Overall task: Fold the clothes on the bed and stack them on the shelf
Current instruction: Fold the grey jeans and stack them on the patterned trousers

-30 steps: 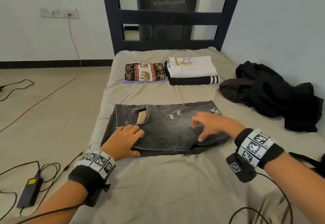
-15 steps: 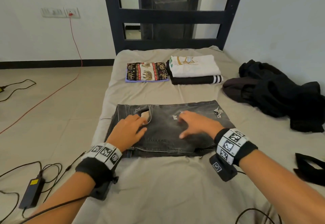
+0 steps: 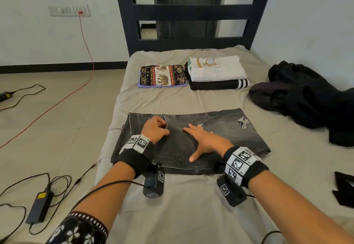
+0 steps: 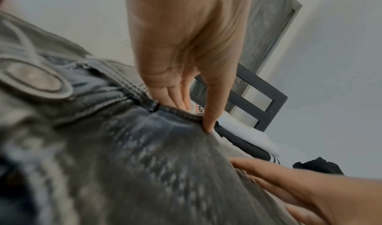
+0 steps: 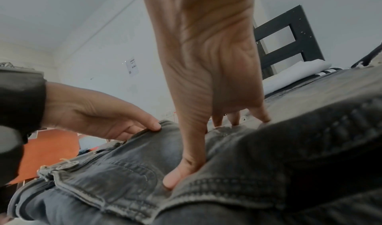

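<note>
Both hands on folded jeans (image 3: pixel 191 140) on the bed (image 3: pixel 182 215).
Left hand (image 3: pixel 155 130) fingers curl into the pocket edge; right hand (image 3: pixel 206 141) presses flat, fingers spread. No readable writing.

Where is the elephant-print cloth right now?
In the head view, the elephant-print cloth lies folded near the headboard, left of the white shirt.

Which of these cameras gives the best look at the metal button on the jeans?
The left wrist view: the button fills the near left of the frame, though blurred. The right wrist view shows it small, at the waistband. In the head view I cannot make it out on the jeans.
</note>
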`<state>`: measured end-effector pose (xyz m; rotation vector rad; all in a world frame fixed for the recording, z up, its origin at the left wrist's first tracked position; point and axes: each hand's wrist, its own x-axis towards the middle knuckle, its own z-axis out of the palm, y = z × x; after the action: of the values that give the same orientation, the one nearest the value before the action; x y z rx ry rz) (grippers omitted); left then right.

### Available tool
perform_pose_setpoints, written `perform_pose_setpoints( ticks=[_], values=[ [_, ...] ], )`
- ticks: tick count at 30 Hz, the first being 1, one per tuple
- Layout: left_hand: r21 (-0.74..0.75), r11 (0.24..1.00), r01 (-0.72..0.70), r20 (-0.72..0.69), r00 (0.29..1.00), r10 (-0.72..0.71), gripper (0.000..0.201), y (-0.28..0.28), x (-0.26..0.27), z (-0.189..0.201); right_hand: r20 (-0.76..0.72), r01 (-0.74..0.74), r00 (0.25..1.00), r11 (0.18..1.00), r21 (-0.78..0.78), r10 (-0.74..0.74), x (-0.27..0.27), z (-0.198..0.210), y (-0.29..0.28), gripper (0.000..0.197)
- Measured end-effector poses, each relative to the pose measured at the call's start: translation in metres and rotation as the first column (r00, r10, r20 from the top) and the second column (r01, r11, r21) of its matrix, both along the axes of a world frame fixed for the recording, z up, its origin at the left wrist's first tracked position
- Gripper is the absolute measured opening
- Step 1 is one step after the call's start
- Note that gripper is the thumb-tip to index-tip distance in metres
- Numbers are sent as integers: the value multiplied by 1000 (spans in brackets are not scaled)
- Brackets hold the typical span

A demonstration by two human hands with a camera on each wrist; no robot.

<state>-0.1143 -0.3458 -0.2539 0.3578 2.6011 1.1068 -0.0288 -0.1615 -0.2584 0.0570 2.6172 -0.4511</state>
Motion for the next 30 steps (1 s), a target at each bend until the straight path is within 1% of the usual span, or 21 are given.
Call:
perform_pose_setpoints(
  ticks=[1,2,4,6,8,10,11,12,13,14,15,16,17,18,19,21,22,24,26,28,30],
  values=[
    [53,998,-45,52,998,42,40,-1,-2,1,2,2,1000,1000,-1,-2,0,0,-1,119],
    [38,998,-55,106,993,51,45,-1,-5,3,2,2,1000,1000,-3,-2,0,0,-1,119],
    [-98,995,31,153,988,-15,37,2,-9,6,-1,-1,1000,1000,-9,1,0,0,-1,119],
    [-206,970,126,182,979,-89,27,5,-9,13,-6,-10,1000,1000,-22,10,1,-1,0,119],
    [-246,952,185,192,972,-139,23,7,-11,11,-16,-29,999,999,-40,28,4,-4,7,119],
    [-286,941,182,158,977,-141,17,8,-12,3,-11,-39,999,998,-45,38,10,-9,20,120],
    [-321,928,189,120,980,-158,20,8,-8,0,3,-34,999,999,-36,35,14,-11,29,122],
    [-394,900,186,33,982,-188,33,8,-3,-6,22,-30,999,999,-21,30,18,-13,39,125],
    [-483,860,162,-99,966,-238,47,8,3,-12,44,-25,999,1000,0,25,22,-13,48,127],
    [-573,812,115,-277,905,-324,58,6,9,-19,66,-21,998,999,25,19,26,-13,56,129],
    [-622,778,85,-417,806,-421,63,4,14,-24,87,-19,996,999,50,14,29,-12,63,130],
    [-673,735,81,-462,730,-504,63,2,15,-29,108,-18,994,997,74,10,32,-10,70,131],
    [-738,668,93,-431,696,-574,60,-2,14,-31,125,-13,992,995,99,1,35,-7,76,132],
    [-789,605,110,-362,712,-602,56,-7,10,-34,139,-3,990,993,122,-14,38,-5,83,133],
    [-806,579,126,-297,760,-578,52,-12,5,-35,150,14,988,990,143,-35,42,-4,89,133],
    [-789,594,157,-204,845,-495,53,-19,-1,-35,160,53,984,983,175,-82,48,-4,101,134],
    [-783,598,168,-179,860,-477,54,-21,-1,-36,167,66,981,979,191,-98,50,-3,104,135],
    [-772,613,167,-180,868,-463,56,-24,-1,-36,184,77,976,972,224,-120,48,-1,106,137],
    [-753,642,145,-222,862,-456,57,-26,0,-39,195,70,974,968,241,-119,45,2,102,139],
    [-730,674,117,-268,858,-439,58,-30,1,-43,181,67,978,980,190,-102,43,-1,100,139],
    [-720,683,122,-257,868,-426,58,-32,3,-45,165,83,981,989,123,-102,45,-8,102,139]
  ],
)
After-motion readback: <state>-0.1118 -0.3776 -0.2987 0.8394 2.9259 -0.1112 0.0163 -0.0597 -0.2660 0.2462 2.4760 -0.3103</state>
